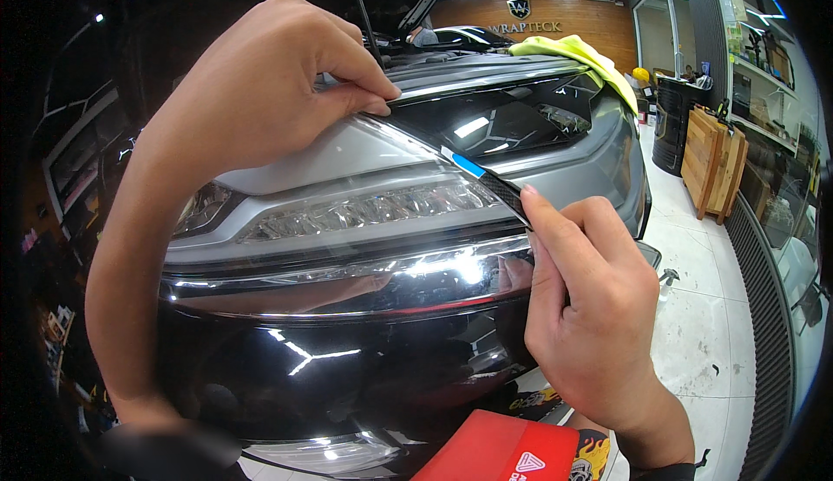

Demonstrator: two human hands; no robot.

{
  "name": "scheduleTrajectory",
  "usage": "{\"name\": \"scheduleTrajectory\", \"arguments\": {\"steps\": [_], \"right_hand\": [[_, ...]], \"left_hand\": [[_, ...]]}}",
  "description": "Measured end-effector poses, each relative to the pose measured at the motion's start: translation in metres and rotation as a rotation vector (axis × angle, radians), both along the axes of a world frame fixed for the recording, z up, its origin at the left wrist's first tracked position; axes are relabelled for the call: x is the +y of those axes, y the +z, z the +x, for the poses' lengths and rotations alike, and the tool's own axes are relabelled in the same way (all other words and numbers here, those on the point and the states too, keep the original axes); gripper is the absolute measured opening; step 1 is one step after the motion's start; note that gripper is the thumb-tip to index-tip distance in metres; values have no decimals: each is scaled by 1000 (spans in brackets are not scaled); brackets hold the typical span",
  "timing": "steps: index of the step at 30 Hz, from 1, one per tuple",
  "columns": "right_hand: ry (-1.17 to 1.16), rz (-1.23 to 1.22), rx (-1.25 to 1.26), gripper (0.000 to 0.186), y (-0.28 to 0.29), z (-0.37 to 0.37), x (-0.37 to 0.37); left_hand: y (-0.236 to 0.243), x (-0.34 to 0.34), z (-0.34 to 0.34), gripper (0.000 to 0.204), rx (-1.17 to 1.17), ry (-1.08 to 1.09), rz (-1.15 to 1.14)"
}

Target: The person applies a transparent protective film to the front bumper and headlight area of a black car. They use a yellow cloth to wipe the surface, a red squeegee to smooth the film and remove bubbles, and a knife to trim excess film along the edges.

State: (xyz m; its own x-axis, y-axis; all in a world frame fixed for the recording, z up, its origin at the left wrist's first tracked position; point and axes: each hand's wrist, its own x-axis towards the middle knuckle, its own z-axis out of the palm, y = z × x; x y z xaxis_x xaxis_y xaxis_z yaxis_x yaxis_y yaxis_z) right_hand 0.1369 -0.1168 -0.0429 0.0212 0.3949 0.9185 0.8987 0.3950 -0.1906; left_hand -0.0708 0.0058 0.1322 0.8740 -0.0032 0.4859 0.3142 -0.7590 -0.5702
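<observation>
A car's headlight (373, 212) with a silver surround fills the middle, above a glossy black bumper (347, 368). My left hand (286, 82) is raised at the upper left, thumb and forefinger pinched on the edge of what looks like a thin glossy film near the top of the headlight. Low on the right, my right hand (590, 299) closes its thumb and fingers on a thin flat squeegee (467, 163) with a blue face and a black part. The squeegee lies along the slanting edge by the headlight's outer corner; its gripped end is partly hidden.
A yellow-green cloth (577, 52) drapes over the car's front edge. A red case or pouch (503, 446) shows at the bottom. On the right are a spray bottle (668, 280) on the tiled floor, a wooden crate (713, 162) and a black drum (675, 125).
</observation>
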Motion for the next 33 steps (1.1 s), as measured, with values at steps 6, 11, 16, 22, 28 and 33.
{"name": "scheduleTrajectory", "arguments": {"steps": [6, 11, 16, 22, 28, 33], "right_hand": [[25, 0, 2, 46, 0, 2, -1], [24, -5, -8, 46, -2, 5, -2], [19, -21, -10, 47, -2, 6, -4], [13, -7, -20, 48, -4, 9, -4], [17, -7, -10, 49, -5, 10, -4], [22, 6, -9, 48, -6, 12, -4]], "left_hand": [[2, -2, 0, 15, 13, -9, -11], [1, -1, 1, 15, 9, -17, -21], [1, -2, 0, 14, 5, 12, -27], [1, 1, 1, 15, 5, 9, -39], [3, -3, 1, 15, 25, 14, -39], [2, -1, 1, 14, 22, 33, -40]]}}
